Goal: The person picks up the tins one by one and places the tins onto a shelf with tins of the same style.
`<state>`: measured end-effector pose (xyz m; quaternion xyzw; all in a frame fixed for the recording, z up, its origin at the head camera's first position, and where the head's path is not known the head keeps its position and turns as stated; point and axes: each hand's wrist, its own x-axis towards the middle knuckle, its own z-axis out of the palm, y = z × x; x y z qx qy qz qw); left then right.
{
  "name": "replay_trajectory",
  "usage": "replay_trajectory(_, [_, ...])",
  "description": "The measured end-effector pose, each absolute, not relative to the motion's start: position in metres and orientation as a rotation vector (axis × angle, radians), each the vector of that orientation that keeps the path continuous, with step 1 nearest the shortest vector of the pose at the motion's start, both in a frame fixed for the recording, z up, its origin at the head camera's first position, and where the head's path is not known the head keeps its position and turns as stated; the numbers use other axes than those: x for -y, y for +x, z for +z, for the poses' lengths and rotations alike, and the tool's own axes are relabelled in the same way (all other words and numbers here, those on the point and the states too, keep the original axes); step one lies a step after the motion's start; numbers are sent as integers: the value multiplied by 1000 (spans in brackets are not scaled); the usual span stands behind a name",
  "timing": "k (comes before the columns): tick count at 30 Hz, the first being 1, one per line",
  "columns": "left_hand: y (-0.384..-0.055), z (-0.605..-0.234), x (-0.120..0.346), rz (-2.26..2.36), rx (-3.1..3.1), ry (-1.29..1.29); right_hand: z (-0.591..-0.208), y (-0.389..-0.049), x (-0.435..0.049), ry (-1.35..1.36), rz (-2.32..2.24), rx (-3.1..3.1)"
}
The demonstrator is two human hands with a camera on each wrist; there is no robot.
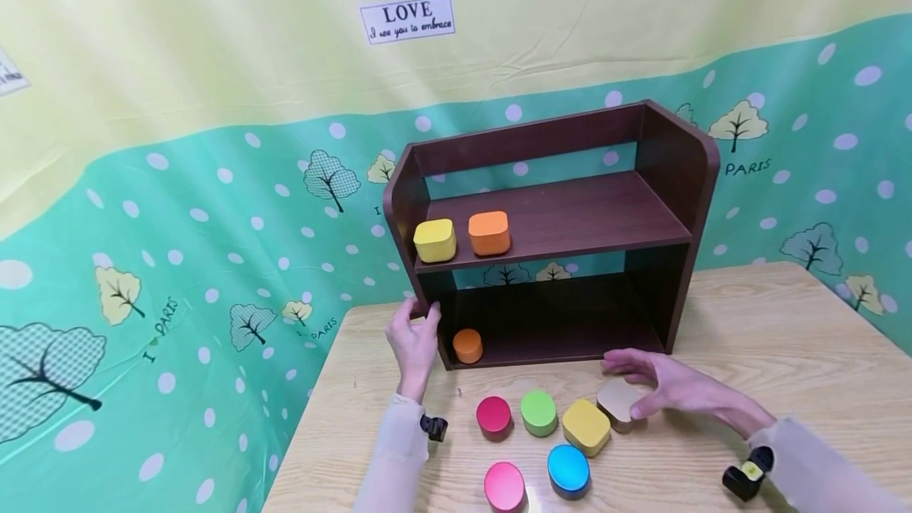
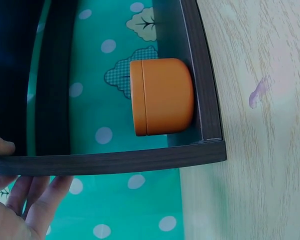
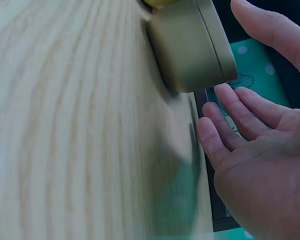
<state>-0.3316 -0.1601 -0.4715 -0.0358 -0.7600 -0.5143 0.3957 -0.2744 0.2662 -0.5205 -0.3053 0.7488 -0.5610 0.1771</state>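
My left hand [image 1: 415, 348] grips the left side panel of a dark brown two-tier shelf [image 1: 577, 212], thumb on the inner side and fingers on the outer. Just inside that panel, a round orange tin [image 1: 467, 347] stands on the lower tier; it shows large in the left wrist view. My right hand [image 1: 673, 383] reaches over a beige tin [image 1: 618, 402] on the table, fingers spread and thumb near its edge. In the right wrist view the fingers of this hand [image 3: 265, 165] are apart from the beige tin [image 3: 190, 47].
On the upper tier sit a yellow tin [image 1: 435, 241] and an orange tin [image 1: 489, 233]. Before the shelf lie red [image 1: 494, 416], green [image 1: 538, 412], yellow [image 1: 587, 426], blue [image 1: 568, 469] and pink [image 1: 504, 486] tins. A patterned curtain [image 1: 214, 260] hangs behind.
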Motion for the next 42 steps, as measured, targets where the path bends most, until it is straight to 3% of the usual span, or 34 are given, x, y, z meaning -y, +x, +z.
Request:
replay_trajectory(16, [-330, -470, 159, -1298, 1917, -97, -529, -270, -264, -773, -1555, -2137])
replay_trajectory(42, [-330, -471, 158, -1264, 1910, -110, -536, -265, -260, -857, -1591, -2041])
